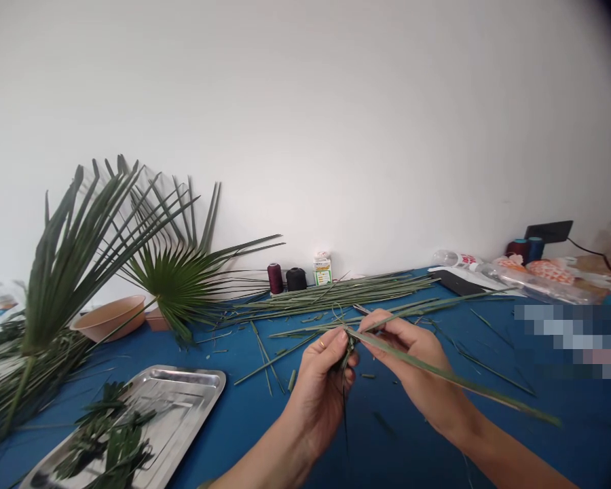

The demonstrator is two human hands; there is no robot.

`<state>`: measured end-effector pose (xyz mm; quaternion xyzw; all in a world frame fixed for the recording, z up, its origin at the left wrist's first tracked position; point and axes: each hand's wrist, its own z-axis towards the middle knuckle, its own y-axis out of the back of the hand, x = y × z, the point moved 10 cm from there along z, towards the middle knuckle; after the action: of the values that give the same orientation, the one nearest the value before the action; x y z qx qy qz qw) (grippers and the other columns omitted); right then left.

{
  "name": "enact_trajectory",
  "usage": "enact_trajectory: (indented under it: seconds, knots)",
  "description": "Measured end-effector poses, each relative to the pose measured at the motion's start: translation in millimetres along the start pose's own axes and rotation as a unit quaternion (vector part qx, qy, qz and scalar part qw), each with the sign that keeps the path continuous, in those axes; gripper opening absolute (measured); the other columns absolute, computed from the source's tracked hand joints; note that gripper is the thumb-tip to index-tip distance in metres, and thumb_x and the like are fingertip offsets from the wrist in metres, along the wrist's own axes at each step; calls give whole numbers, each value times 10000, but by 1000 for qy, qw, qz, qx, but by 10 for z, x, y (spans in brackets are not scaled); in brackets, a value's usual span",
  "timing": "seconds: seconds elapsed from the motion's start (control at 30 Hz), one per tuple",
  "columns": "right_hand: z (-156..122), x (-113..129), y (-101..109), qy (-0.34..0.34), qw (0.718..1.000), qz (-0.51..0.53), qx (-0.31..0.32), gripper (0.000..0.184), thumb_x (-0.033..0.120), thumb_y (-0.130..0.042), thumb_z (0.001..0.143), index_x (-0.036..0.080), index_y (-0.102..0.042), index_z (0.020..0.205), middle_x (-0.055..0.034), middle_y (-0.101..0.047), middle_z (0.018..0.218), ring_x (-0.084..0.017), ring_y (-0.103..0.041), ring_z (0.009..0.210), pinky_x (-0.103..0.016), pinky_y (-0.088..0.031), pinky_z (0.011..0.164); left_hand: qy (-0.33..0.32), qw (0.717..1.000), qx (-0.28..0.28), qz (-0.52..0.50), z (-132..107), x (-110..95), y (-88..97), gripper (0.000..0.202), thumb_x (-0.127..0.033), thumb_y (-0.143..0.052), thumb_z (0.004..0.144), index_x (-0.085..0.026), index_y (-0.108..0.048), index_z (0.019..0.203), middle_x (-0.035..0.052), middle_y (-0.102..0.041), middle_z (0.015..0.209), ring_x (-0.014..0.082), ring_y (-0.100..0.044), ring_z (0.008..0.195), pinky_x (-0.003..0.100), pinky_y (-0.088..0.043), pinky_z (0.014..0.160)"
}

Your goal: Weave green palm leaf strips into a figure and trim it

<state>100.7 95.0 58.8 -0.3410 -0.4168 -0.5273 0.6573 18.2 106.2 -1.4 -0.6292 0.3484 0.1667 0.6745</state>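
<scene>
One knotted leaf piece [351,348], held above the blue desk [397,451] in the left grip [316,370]; right grip [420,350] pinching a leaf strip [453,378]; step, seemingly weaving; next move calls for steady tension.

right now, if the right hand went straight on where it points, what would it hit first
Probably the green leaf piece held in the left hand, just ahead of the right hand, though depth is unclear in this view.

The left grip [316,373] is curled, thumb [337,346] over bent fingers [353,362]; the right grip [418,350] pinches just beside it, forearms [493,431] slanting up to each from below.
</scene>
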Motion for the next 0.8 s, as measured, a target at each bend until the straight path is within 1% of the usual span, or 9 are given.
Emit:
enact_trajectory:
  seconds: [0.27, 0.37, 0.43, 0.5, 0.53, 0.6, 0.67, 0.7, 0.8]
  knots:
    - [-20, -163, -163, -124, 984, 95, 89, 163, 277, -544, 797, 147, -610, 724, 2, -495, 633, -79, -411, 536, -180, -308, 443, -40, 994, 62, 75, 26, -106, -98, 151, -221, -740, 602, -120, -640, 650, -30, -504, 519, 21, -460, 461, 79, -357, 415]
    - [-55, -127, -182, -131, 980, 96, 112, 168, 284, -523, 811, 154, -596, 733, -8, -514, 675, -96, -451, 574, -197, -358, 488, -79, 984, 91, 130, 9, -216, -159, 184, -254, -773, 543, -121, -646, 547, -26, -507, 527, 36, -467, 451, 122, -353, 411]
    - [-50, 25, -159, -67, 989, 40, 125, 137, 264, -501, 830, 180, -582, 758, -5, -526, 714, -123, -500, 665, -234, -410, 606, -95, 974, 109, 173, -23, -276, -215, 192, -268, -787, 508, -126, -657, 508, -18, -513, 551, 49, -474, 437, 159, -359, 408]
    - [-58, 252, -152, 45, 988, -44, 140, 122, 238, -486, 840, 204, -582, 773, 0, -527, 742, -137, -514, 729, -259, -415, 692, -107, 963, 124, 212, -66, -328, -276, 197, -295, -797, 470, -142, -676, 493, -11, -521, 561, 60, -467, 410, 189, -359, 391]
    - [-77, 348, -160, 97, 981, -79, 148, 124, 228, -487, 840, 210, -589, 771, 1, -527, 744, -137, -514, 731, -261, -417, 702, -113, 958, 131, 229, -90, -354, -306, 194, -303, -803, 448, -155, -682, 484, -8, -527, 558, 65, -461, 402, 199, -360, 384]
    - [-98, 428, -150, 142, 972, -115, 149, 116, 211, -507, 828, 213, -603, 763, 3, -534, 732, -130, -517, 714, -254, -425, 694, -127, 947, 138, 262, -138, -413, -349, 148, -262, -809, 439, -178, -692, 473, 4, -552, 561, 89, -487, 448, 216, -393, 427]
    - [-86, 392, -119, 120, 974, -126, 145, 104, 213, -525, 816, 207, -605, 750, 8, -547, 705, -124, -526, 685, -242, -439, 663, -189, 909, 145, 341, -213, -529, -414, 80, -166, -782, 509, -206, -715, 524, 23, -597, 598, 125, -538, 555, 234, -434, 534]
    - [-78, 355, -101, 94, 977, -128, 145, 97, 217, -531, 810, 205, -604, 748, 10, -554, 699, -121, -532, 672, -237, -447, 644, -243, 872, 148, 398, -275, -602, -465, 107, -125, -750, 560, -227, -728, 584, 30, -620, 631, 139, -559, 608, 241, -443, 583]
    - [-92, 312, -71, 42, 976, -141, 162, 70, 199, -555, 779, 205, -614, 817, -6, -598, 776, -145, -565, 740, -256, -471, 673, -401, 723, 142, 544, -504, -722, -599, 256, -76, -659, 667, -290, -725, 790, 41, -669, 724, 153, -599, 656, 247, -460, 613]
